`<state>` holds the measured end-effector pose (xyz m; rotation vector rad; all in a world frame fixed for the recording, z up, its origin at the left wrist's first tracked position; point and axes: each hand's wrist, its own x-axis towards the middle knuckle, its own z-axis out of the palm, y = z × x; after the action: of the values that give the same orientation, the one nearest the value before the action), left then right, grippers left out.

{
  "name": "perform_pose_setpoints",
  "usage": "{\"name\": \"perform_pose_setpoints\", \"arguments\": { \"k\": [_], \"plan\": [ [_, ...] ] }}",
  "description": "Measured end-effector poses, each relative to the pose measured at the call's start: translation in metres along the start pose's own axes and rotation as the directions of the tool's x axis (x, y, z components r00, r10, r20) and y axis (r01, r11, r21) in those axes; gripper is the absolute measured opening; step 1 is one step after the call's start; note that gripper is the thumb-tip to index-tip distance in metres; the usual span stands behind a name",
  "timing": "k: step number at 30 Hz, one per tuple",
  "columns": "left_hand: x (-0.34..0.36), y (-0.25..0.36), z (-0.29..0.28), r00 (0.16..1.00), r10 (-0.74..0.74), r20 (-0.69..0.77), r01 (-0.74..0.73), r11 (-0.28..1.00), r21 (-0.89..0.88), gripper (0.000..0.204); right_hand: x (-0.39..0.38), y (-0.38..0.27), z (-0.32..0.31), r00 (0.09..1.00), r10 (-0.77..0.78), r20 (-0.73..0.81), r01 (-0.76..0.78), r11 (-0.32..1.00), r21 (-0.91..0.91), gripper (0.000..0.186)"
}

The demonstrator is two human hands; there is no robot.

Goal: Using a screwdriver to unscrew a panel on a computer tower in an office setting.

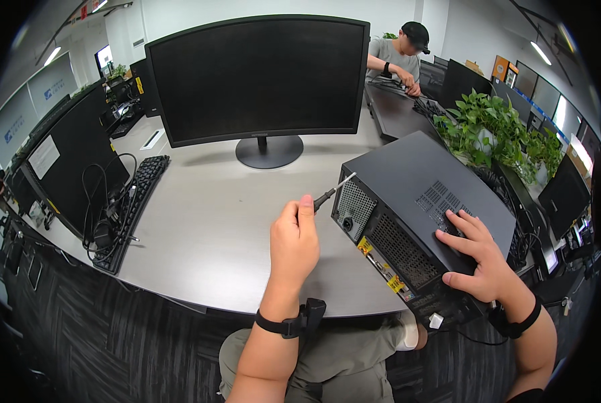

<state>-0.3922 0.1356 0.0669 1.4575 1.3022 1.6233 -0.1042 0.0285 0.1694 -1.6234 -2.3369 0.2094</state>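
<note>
A black desktop computer case (pixel 401 168) lies at the right of the desk, its rear face turned toward me. That face shows a silver vented power supply panel (pixel 355 209), a large mesh grille (pixel 401 250) and ports with yellow labels. My left hand (pixel 294 242) is closed round the dark handle of a screwdriver (pixel 326 196). Its pale shaft slants up to the top rear corner of the case, by the power supply panel; whether the tip touches a screw is too small to tell. My right hand (pixel 476 265) rests on the top panel, fingers spread, below a patch of vent slots.
A curved black monitor (pixel 263 84) stands at the desk's back. Left are a black keyboard (pixel 136 208), coiled cables (pixel 106 218) and a dark panel. Green plants (pixel 485 121) line the right side. Beyond the desk, a person (pixel 401 60) in a cap handles cables.
</note>
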Motion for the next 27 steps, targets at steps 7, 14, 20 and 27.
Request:
{"name": "perform_pose_setpoints", "arguments": {
  "k": [7,14,20,27],
  "plan": [
    [-0.007,-0.020,-0.010,0.994,-0.069,-0.089,0.050,0.979,-0.198,0.025,0.000,0.002,0.003,1.000,-0.016,-0.017,0.016,1.000,0.019,0.067],
    [0.001,-0.044,-0.051,0.952,-0.221,-0.212,0.156,0.945,-0.287,0.021,-0.001,-0.001,0.002,1.000,0.011,-0.021,-0.010,0.998,0.059,0.067],
    [-0.009,-0.048,-0.089,0.887,-0.293,-0.357,0.124,0.896,-0.426,0.027,-0.003,-0.003,0.002,0.997,0.074,-0.024,-0.073,0.997,0.032,0.068],
    [-0.024,-0.046,-0.133,0.880,-0.462,-0.105,0.345,0.777,-0.526,0.025,-0.003,-0.004,-0.001,0.998,0.051,-0.039,-0.047,0.995,0.086,0.068]
  ]
}}
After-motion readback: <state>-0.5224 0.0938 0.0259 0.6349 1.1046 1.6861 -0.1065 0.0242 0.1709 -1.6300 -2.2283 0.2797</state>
